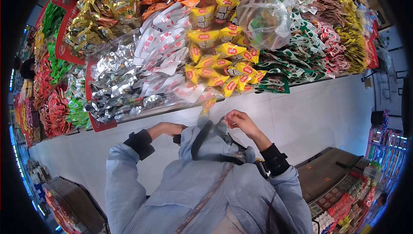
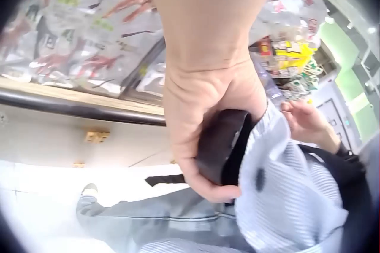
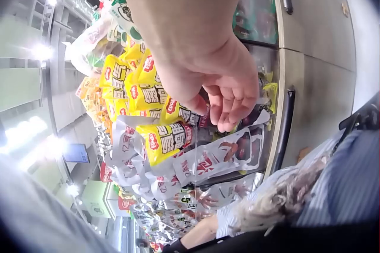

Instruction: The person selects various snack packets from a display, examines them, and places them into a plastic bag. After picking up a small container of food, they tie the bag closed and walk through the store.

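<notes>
In the left wrist view my left hand (image 2: pixel 208 99) has its fingers curled round a black item (image 2: pixel 217 146) beside a striped sleeve. In the head view the left hand (image 1: pixel 169 129) hangs at the front of the display. My right hand (image 1: pixel 241 122) is raised near the display edge. Seen from the right wrist, that hand (image 3: pixel 219 81) has loosely curled fingers above the packets, with nothing plainly visible in them. A yellow packet (image 3: pixel 166 141) lies on white packets (image 3: pixel 208 158) just below it.
Silver packets (image 1: pixel 114 70) and green-and-white packets (image 1: pixel 297 57) flank the yellow packets (image 1: pixel 204 38). A clear bag (image 1: pixel 264 16) sits on the packets at the back. A brown-topped counter (image 1: pixel 322 171) stands at lower right, and pale floor (image 1: pixel 292 109) runs between.
</notes>
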Demonstrator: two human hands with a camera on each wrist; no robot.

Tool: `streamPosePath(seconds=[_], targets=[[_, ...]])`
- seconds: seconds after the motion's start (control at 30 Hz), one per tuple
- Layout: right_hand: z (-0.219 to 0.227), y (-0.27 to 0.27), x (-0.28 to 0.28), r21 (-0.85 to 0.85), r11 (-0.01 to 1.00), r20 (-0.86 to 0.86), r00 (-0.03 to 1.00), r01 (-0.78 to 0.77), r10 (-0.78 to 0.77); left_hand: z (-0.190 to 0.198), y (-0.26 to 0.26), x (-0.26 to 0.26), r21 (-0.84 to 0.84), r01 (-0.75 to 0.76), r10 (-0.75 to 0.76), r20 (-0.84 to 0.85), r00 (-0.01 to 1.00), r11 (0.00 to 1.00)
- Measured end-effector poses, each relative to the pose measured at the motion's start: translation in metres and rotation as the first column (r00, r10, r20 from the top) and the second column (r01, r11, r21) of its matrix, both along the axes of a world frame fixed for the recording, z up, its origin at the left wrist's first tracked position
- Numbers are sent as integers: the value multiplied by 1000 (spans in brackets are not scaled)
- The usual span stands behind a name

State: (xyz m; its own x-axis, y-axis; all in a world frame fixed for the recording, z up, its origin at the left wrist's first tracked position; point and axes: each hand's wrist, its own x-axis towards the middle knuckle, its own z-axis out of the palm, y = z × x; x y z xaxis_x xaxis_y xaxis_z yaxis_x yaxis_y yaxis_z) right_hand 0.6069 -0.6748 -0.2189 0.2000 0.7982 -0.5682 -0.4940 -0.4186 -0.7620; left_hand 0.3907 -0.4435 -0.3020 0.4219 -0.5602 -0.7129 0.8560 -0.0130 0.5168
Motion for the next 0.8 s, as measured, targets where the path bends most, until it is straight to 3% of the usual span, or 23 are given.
streamPosePath(seconds=[0.13, 0.2, 0.4, 0.5, 0.63, 0.8], targets=[[8, 4, -6, -34, 995, -32, 995, -95, 94, -14, -1, -18, -43, -111, 112, 9, 994, 993], [9, 5, -9, -41, 991, -42, 991, -130, 128, -11, -9, -20, 1, -269, 256, -307, 917, 963], [15, 11, -12, -44, 978, -47, 979, -202, 200, -31, -3, -43, -198, -537, 488, -248, 837, 820], [15, 14, -10, -32, 974, -39, 974, -226, 225, -25, 10, -59, -234, -613, 526, -344, 778, 755], [20, 20, -11, -32, 972, -17, 972, -235, 234, -26, 19, -68, -331, -700, 625, -316, 714, 632], [13, 24, -19, 9, 962, -52, 961, -271, 271, -28, 16, -62, -272, -666, 605, -281, 745, 695]])
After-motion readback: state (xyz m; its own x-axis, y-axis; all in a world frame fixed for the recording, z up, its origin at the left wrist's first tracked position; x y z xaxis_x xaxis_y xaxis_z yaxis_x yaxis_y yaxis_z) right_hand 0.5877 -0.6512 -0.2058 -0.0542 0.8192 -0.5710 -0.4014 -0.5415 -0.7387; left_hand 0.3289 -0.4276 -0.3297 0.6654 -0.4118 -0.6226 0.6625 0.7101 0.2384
